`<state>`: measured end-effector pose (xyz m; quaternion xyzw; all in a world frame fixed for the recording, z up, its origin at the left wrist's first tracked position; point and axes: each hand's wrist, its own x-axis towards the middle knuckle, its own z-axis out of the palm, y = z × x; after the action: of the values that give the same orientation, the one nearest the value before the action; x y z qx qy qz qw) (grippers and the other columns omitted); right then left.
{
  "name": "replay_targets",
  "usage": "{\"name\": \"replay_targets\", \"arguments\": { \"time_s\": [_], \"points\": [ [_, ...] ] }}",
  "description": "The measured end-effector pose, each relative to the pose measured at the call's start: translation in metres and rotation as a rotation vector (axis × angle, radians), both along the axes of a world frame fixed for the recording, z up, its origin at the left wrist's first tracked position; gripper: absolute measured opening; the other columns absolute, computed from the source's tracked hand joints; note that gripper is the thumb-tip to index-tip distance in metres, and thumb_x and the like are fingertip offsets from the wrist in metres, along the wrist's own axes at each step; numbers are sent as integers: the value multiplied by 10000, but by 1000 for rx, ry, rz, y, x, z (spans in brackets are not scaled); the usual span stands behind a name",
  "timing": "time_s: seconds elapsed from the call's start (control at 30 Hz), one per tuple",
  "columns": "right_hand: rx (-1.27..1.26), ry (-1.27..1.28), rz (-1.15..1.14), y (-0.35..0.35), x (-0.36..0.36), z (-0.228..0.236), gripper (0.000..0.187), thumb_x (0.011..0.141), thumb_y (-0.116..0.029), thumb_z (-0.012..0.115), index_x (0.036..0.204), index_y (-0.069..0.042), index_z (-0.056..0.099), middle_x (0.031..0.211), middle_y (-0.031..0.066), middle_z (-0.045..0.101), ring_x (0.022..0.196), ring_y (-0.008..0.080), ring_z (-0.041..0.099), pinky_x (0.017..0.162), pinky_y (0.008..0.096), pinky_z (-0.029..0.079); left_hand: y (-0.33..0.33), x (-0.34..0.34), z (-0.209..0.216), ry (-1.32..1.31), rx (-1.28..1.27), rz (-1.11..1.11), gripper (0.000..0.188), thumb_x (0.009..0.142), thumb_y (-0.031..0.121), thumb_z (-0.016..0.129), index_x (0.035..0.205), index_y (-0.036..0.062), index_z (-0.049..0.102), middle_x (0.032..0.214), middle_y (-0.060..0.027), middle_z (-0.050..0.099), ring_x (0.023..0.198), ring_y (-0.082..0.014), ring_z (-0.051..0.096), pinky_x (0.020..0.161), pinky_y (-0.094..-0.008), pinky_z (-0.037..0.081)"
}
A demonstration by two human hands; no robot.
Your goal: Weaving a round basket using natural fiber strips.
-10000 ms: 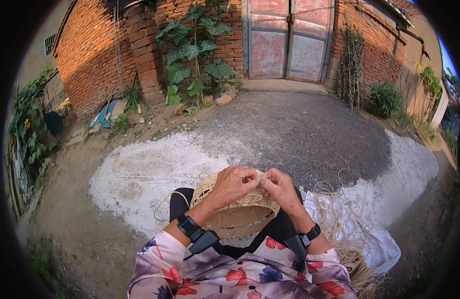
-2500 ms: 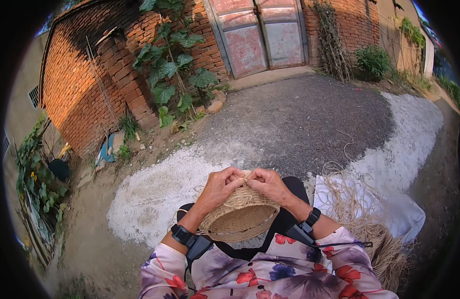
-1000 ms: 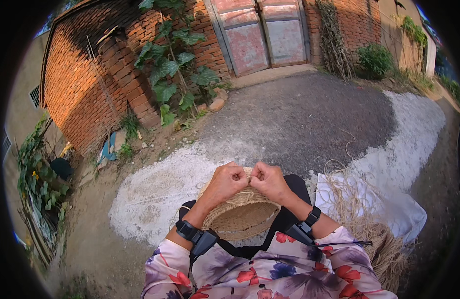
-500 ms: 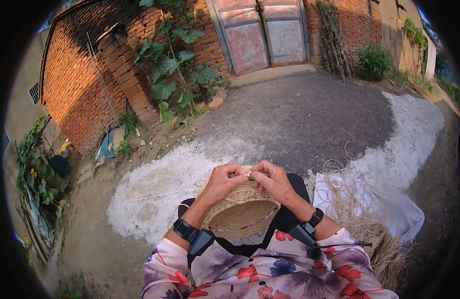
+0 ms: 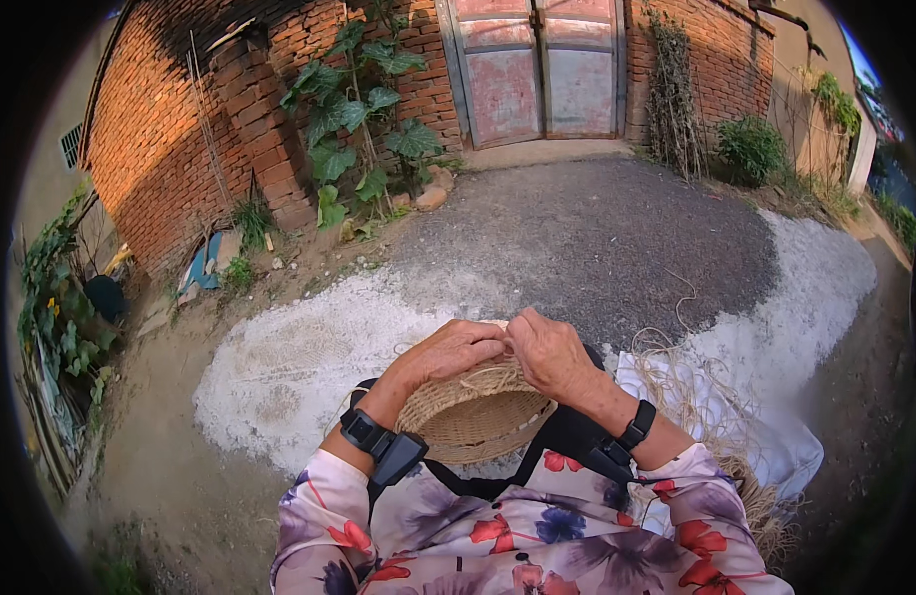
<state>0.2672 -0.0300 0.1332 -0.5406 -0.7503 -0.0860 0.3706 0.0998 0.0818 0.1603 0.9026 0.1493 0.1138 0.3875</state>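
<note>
A pale tan woven basket point(image 5: 483, 421) rests on my lap, tilted so its opening faces me. My left hand point(image 5: 460, 349) is closed on its far edge, fingers bent over the weave. Right beside those fingertips, my right hand point(image 5: 549, 355) is pinched closed with its knuckles raised. Whatever lies between the right fingertips is hidden, perhaps too thin to see. Both wrists wear dark bands with black devices.
On my right, a tangled heap of tan cord point(image 5: 701, 397) lies over a white sack point(image 5: 790, 446). Pale powdery ground point(image 5: 289, 367) meets dark gravel point(image 5: 616, 233) ahead. A metal double door point(image 5: 537, 79) and brick walls stand beyond.
My right hand has lifted slightly and turned, its knuckles now higher. The left fingers have flattened more over the basket's edge. The whole view has shifted a little.
</note>
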Motion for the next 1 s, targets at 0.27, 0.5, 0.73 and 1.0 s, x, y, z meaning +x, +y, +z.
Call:
{"name": "replay_targets", "arguments": {
  "time_s": [0.27, 0.5, 0.73, 1.0],
  "points": [
    [-306, 616, 267, 17, 15, -16, 194, 962, -188, 556, 1052, -18, 544, 797, 67, 586, 660, 172, 583, 593, 306, 482, 4, -4, 4, 48, -134, 132, 233, 903, 241, 602, 962, 41, 704, 839, -89, 685, 664, -137, 601, 611, -297, 488],
    [-666, 823, 306, 10, 25, -3, 310, 989, -272, 509, 1157, -29, 603, 822, 23, 573, 700, 111, 566, 633, 235, 465, -19, -4, 4, -136, 758, 256, 110, 799, 133, 637, 759, 31, 633, 752, -127, 640, 660, -331, 634, 595, -420, 510],
    [-522, 893, 320, 29, 12, -29, 185, 894, -175, 644, 930, 4, 671, 882, 52, 591, 761, 133, 573, 690, 275, 471, -20, -6, 4, -198, 819, 235, 86, 752, 113, 702, 758, 45, 650, 727, -93, 637, 635, -275, 638, 560, -379, 496],
    [-213, 629, 121, 6, 14, -19, 121, 836, -92, 686, 812, -11, 600, 803, 7, 495, 669, 87, 481, 588, 257, 395, -6, -33, 13, 19, 478, 286, 136, 780, 130, 642, 818, 4, 678, 706, -122, 662, 640, -238, 655, 610, -341, 518]
  ]
}}
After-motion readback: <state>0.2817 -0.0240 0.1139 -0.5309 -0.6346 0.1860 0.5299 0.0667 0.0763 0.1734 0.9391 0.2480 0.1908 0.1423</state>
